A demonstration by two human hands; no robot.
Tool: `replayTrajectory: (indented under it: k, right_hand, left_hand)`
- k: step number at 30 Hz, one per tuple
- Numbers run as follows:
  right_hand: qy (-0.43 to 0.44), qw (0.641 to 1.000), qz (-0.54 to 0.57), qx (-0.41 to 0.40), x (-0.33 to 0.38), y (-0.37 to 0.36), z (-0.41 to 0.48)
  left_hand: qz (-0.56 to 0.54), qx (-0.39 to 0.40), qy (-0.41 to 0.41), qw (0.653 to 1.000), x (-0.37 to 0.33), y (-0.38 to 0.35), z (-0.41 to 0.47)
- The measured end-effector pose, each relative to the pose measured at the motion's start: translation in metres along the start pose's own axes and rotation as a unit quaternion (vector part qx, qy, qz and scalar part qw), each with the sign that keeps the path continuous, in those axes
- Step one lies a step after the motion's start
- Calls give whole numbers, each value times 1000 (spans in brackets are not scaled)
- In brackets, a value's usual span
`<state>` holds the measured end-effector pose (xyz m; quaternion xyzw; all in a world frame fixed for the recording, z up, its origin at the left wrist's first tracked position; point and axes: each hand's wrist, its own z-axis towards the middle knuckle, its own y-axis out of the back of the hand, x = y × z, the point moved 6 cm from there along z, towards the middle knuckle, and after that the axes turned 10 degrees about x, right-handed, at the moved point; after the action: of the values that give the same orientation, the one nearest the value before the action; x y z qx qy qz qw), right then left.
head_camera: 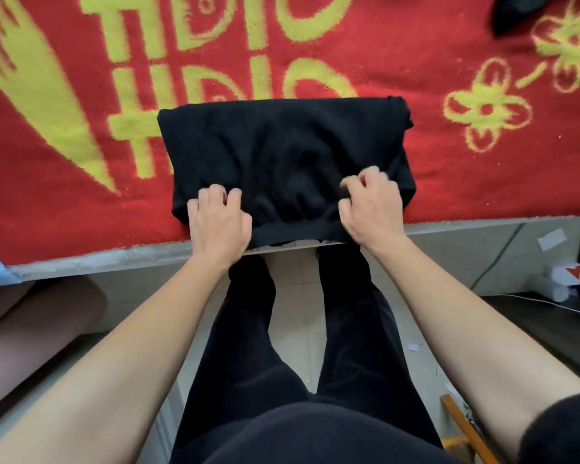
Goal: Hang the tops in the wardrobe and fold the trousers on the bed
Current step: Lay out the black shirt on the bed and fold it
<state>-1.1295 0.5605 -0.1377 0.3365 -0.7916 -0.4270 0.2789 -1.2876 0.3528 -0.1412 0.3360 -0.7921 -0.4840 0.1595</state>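
Trousers [282,145] folded on bed [64,202] | left hand [218,222], right hand [370,209]: curled grip clamped on near edge

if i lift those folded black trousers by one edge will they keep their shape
Probably not: the black trousers bunch softly between the left hand and right hand, so the folds would likely flop open. The fabric looks thick, so probably bulky rather than heavy. On the fuzzy red blanket they'd likely drag, not slide.
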Motion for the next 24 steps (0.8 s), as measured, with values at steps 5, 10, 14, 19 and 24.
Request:
replayTrajectory:
  k: [5, 10, 14, 19, 24]
  right_hand:
    - [-17, 993, -67, -91, 2, 8, 47]
    - [-33, 996, -87, 7, -59, -34, 79]
    - [-37, 996, -76, -32, -67, -39, 85]
    - [-30, 999, -12, -38, -57, -28, 76]
    - [-61, 996, 60, -2, -69, -30, 54]
  left_hand:
    - [41, 3, 1, 999, 10, 8, 58]
    - [-5, 43, 69, 997, 65, -37, 87]
    - [-9, 31, 55, 998, 71, -46, 96]
    - [-2, 27, 56, 998, 54, -25, 87]
    - [31, 33, -67, 997, -30, -4, 94]
